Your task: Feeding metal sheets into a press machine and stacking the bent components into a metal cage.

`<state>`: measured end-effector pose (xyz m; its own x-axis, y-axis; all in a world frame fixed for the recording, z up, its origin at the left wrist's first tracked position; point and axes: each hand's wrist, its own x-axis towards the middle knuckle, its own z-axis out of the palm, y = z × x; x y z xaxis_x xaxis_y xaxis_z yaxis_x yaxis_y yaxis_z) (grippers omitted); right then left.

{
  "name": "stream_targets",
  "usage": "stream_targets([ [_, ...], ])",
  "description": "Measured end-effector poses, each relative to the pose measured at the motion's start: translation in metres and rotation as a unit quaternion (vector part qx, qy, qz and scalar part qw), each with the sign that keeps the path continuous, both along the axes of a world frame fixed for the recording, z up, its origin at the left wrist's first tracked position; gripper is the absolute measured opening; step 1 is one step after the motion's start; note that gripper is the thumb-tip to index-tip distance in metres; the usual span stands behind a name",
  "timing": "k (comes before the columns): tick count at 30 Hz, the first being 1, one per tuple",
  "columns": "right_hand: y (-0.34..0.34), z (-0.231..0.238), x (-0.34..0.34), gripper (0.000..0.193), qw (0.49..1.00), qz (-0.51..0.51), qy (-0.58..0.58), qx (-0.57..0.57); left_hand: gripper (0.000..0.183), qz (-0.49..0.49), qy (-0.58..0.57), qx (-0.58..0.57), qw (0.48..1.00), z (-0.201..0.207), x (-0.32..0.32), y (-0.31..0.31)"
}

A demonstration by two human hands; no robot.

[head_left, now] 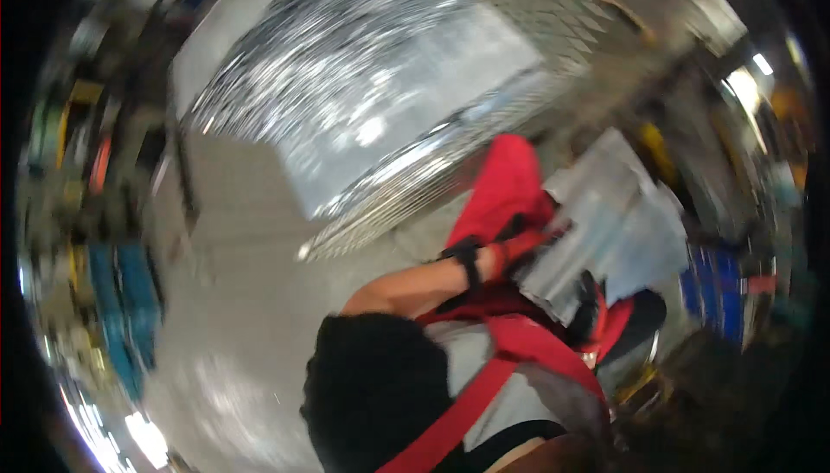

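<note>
A crumpled, silvery-grey sheet [614, 222], smeared by motion, is held in front of my body toward the right. My left hand [516, 248], in a red and black glove, grips its left edge. Below it, my right hand [590, 310], also gloved in black and red, holds the lower edge with the thumb lying on top. Parts of the fingers of both hands are hidden behind the sheet. What the sheet is made of I cannot make out.
A large shiny metal panel [415, 84] lies ahead over metal mesh [432, 157]. My red-clad leg [510, 170] is beside the mesh edge. Grey floor [233, 300] stretches to the left. Blurred blue containers [125, 309] stand at far left; a blue object [713, 291] is at right.
</note>
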<state>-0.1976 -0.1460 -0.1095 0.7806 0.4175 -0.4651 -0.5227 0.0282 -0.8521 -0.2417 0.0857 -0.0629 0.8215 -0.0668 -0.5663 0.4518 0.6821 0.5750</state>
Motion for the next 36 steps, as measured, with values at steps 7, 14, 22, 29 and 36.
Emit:
stream_targets([
  [7, -0.013, 0.015, 0.012, 0.044, 0.988, 0.047, -0.112, -0.097, 0.055, -0.002, -0.082, 0.038, 0.996, -0.059, 0.013, -0.025],
  [14, -0.008, 0.022, 0.016, 0.043, 0.982, 0.073, -0.128, -0.115, 0.055, 0.021, -0.087, 0.031, 0.995, -0.080, 0.016, -0.037],
  [22, 0.002, 0.047, -0.002, 0.042, 0.990, 0.018, -0.105, -0.094, 0.063, 0.011, -0.108, 0.071, 0.991, -0.008, 0.002, -0.012],
  [29, 0.018, 0.057, 0.001, 0.041, 0.998, -0.033, -0.044, -0.028, 0.045, -0.050, -0.046, -0.062, 0.996, -0.015, 0.004, -0.018],
  [36, 0.040, 0.091, -0.008, 0.038, 0.993, -0.041, -0.085, -0.067, 0.052, -0.075, -0.025, -0.018, 0.997, -0.020, 0.004, -0.017],
])
